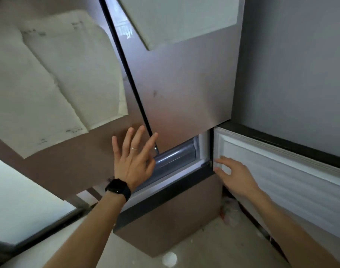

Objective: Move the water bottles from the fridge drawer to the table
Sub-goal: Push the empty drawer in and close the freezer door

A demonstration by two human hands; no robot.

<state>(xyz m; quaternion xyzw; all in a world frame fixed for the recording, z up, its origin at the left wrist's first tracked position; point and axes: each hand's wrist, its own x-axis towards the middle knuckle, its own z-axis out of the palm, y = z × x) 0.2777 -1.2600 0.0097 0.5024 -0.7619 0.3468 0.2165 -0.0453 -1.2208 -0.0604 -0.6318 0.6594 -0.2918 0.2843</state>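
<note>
A person's left hand (134, 163), wearing a black smartwatch (117, 188), hovers open with fingers spread at the bottom edge of a bronze metal fridge door (184, 84). The right hand (236, 176) lays straight fingers flat on the corner of the swung-out door's white ribbed inner liner (281, 171), apparently holding it wide to expose the translucent plastic fridge drawer (175, 156). No water bottles show in the gap, and print on the white paper sheets (58, 84) stuck to the door is too blurred to read.

printed marks on fridge papers (55, 78) blurred, no text readable
</note>
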